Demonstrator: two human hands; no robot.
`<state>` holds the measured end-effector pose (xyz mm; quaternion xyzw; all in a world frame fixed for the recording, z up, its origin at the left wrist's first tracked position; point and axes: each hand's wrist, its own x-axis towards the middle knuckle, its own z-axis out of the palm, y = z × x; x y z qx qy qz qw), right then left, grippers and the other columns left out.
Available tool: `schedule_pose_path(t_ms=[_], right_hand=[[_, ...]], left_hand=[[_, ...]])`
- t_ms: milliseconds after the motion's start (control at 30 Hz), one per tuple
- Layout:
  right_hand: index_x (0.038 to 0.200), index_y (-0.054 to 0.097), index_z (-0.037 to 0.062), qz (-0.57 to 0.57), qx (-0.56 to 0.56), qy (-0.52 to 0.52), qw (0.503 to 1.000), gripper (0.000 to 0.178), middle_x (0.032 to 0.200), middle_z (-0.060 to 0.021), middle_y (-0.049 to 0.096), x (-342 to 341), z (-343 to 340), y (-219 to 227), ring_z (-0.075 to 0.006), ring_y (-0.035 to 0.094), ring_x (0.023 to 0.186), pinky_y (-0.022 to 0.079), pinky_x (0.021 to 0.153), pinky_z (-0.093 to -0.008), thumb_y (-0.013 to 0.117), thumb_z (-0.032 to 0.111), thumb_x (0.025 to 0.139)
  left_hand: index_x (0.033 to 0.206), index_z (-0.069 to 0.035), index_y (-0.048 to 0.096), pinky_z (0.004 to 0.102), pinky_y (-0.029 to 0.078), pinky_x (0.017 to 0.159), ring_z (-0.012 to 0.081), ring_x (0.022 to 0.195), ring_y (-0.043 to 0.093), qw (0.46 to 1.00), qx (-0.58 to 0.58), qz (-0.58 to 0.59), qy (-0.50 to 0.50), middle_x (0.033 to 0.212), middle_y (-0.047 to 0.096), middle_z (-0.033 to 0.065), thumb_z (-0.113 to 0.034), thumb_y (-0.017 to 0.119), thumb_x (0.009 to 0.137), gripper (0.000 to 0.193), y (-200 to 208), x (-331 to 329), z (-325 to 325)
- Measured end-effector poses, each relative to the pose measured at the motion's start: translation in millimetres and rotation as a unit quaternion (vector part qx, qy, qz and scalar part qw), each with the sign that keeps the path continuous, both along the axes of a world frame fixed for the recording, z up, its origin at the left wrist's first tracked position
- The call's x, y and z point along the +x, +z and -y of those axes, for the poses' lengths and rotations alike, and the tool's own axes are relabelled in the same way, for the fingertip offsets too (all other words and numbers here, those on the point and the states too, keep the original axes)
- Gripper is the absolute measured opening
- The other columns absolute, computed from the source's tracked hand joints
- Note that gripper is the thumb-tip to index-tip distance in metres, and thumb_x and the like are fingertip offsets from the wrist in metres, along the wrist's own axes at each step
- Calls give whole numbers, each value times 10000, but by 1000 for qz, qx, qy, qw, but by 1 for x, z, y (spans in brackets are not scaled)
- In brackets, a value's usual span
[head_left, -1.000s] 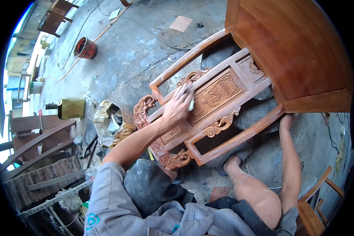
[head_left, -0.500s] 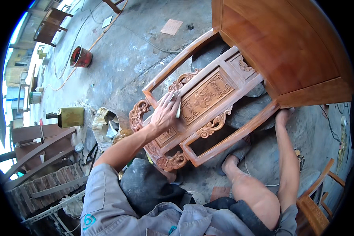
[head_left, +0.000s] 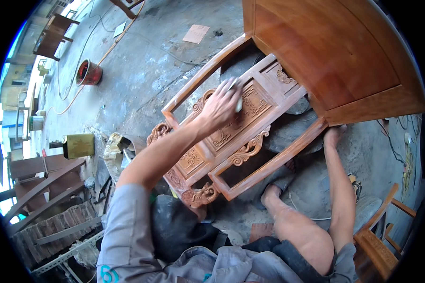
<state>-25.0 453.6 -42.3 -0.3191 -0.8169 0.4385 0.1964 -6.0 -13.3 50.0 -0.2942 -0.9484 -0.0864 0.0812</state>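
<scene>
A carved wooden chair point(head_left: 288, 92) lies tilted before me, its back panel facing up and streaked with pale dust. My left hand point(head_left: 220, 107) is closed around a pale folded sheet, apparently sandpaper point(head_left: 239, 104). It presses on the upper long edge of the carved panel, near the panel's middle. At the chair's right side, my right hand point(head_left: 334, 136) grips low at the corner where the curved arm meets the broad seat point(head_left: 326, 52). Its fingertips are partly hidden by the wood. Scrolled carvings point(head_left: 252, 148) flank the panel, and the carved top rail point(head_left: 198, 194) points toward my knees.
A red bucket point(head_left: 89, 73) stands on the concrete floor beside a hose. A yellow-green can point(head_left: 78, 146), a crumpled sack point(head_left: 114, 153) and wooden boards point(head_left: 47, 188) are at left. Another wooden chair point(head_left: 378, 240) stands at lower right. A dark round support point(head_left: 293, 134) shows beneath the chair.
My left hand has slid up and right along the panel with the sandpaper, away from the top rail. My right hand stays at the chair's corner. The whole view has shifted slightly.
</scene>
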Motion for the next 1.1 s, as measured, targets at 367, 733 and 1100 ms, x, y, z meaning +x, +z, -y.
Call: schedule_pose_path(t_ms=[367,733,1100], right_hand=[[1459,473,-120,6,-13,27,1000,823,1448,-337,576,-3,-15,-11,-414,576,1354,449,1124,-490,569,570,1020],[1293,637,-151,-41,11,62,997,578,1309,-259,698,-1,-27,-18,-302,668,1176,514,1018,-458,579,371,1051],[1285,643,-119,-51,-10,78,996,510,1334,-239,689,-5,-25,-25,-310,645,1230,501,1053,-458,593,330,1048]], left_hand=[[1585,107,369,519,264,1317,427,1571,337,997,14,62,45,1627,425,296,-77,619,875,775,-9,39,24],[1592,81,395,511,242,1326,413,1583,327,988,47,101,107,1630,438,285,25,595,813,806,-23,137,81],[1550,68,463,516,283,1306,431,1549,372,975,100,133,151,1609,472,262,-7,586,841,724,-22,153,91]])
